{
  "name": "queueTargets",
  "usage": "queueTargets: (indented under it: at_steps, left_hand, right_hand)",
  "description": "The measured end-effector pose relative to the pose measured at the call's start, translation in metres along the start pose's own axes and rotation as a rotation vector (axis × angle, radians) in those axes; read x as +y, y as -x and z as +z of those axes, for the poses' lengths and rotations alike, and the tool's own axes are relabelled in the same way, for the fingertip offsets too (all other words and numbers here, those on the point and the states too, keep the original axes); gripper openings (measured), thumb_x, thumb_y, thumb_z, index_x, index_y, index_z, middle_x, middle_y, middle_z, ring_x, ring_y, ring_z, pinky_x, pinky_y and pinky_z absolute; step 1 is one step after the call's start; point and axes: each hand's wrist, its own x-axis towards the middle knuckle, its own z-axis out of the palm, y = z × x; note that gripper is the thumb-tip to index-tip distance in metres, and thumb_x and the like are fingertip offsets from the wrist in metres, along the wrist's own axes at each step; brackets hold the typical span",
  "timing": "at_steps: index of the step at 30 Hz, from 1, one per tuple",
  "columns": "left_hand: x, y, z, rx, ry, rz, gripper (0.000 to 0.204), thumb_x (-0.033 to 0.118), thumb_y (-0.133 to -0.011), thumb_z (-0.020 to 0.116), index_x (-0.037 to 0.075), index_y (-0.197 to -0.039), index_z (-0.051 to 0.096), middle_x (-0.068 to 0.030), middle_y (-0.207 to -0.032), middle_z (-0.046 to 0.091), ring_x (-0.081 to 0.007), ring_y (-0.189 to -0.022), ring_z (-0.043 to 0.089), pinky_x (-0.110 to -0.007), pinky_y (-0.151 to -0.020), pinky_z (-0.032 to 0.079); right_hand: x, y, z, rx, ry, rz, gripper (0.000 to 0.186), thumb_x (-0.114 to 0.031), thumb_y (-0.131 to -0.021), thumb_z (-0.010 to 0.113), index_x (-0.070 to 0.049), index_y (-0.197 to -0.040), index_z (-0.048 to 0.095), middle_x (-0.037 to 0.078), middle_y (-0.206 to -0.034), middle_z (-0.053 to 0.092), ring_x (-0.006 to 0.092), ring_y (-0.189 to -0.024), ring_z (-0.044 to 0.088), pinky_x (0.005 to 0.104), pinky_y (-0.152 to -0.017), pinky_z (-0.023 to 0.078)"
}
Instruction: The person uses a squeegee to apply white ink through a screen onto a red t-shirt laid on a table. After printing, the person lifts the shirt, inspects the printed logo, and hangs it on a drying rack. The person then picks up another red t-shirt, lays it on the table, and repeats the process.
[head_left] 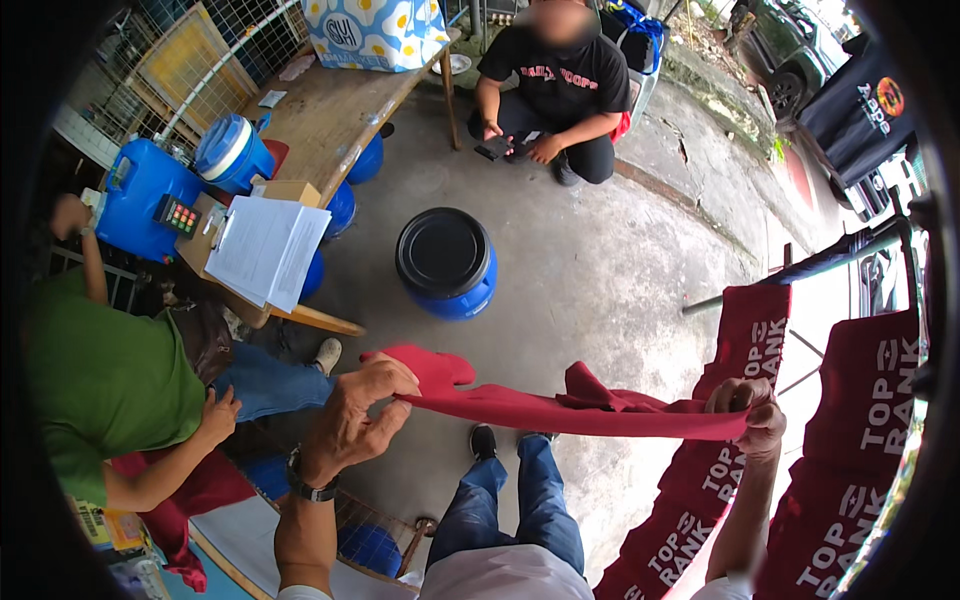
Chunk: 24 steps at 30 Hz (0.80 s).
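Note:
A dark red piece of cloth [560, 412] is stretched nearly level between my two hands, above the concrete floor. My left hand [352, 420], with a dark watch at its wrist, pinches the cloth's left end between thumb and fingers. At the other end, my right hand [750, 412] is closed round the cloth beside the hanging red pieces. Part of the fabric is folded and bunched up near the right hand, and a loose flap rises at the left end. Whether it is a whole garment I cannot tell.
A blue drum [447, 290] with a black lid stands ahead. Left is a wooden table [345, 125] with a clipboard of papers [265, 250] and blue jugs. A person in green [110, 370] is close by; another in black [555, 85] squats ahead. Printed red cloths [735, 370] hang right.

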Motion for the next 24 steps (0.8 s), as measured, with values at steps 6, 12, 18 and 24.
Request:
queueTargets:
  at_steps: [6,12,18,24]
  left_hand:
    - [-0.01,-0.026,0.013,-0.062,0.006,-0.002,0.014,0.004,-0.082,0.062,0.001,-0.092,0.072,-0.0121,-0.093,0.075,-0.0276,-0.096,0.073,-0.041,-0.098,0.052]
    - [-0.021,-0.056,0.042,-0.099,0.009,0.014,0.015,0.001,-0.081,0.062,0.0,-0.093,0.071,-0.0132,-0.093,0.075,-0.0282,-0.097,0.072,-0.041,-0.096,0.053]
    - [-0.007,-0.096,0.069,-0.065,0.038,-0.005,0.016,-0.001,-0.079,0.059,0.0,-0.091,0.068,-0.0148,-0.092,0.074,-0.0285,-0.095,0.071,-0.04,-0.091,0.055]
    - [0.005,-0.147,0.095,-0.063,0.068,0.022,0.016,0.001,-0.076,0.055,0.0,-0.088,0.066,-0.0158,-0.091,0.072,-0.028,-0.091,0.07,-0.039,-0.087,0.055]
  right_hand:
    - [-0.002,-0.011,-0.023,0.013,0.047,-0.013,0.026,-0.023,-0.081,0.07,-0.004,-0.069,0.058,0.015,-0.07,0.061,0.0257,-0.065,0.059,0.0423,-0.06,0.048]
    - [-0.003,-0.014,-0.067,0.017,-0.022,0.03,0.016,-0.017,-0.075,0.062,-0.002,-0.07,0.059,0.017,-0.08,0.066,0.0286,-0.071,0.062,0.0409,-0.065,0.052]
    - [-0.028,-0.034,-0.093,0.027,-0.002,0.013,0.02,-0.02,-0.076,0.066,-0.003,-0.068,0.057,0.015,-0.075,0.064,0.0273,-0.066,0.06,0.0411,-0.062,0.05]
    - [-0.057,-0.047,-0.136,0.032,0.002,-0.02,0.019,-0.018,-0.073,0.066,-0.003,-0.067,0.055,0.015,-0.072,0.062,0.0279,-0.067,0.059,0.0406,-0.061,0.05]
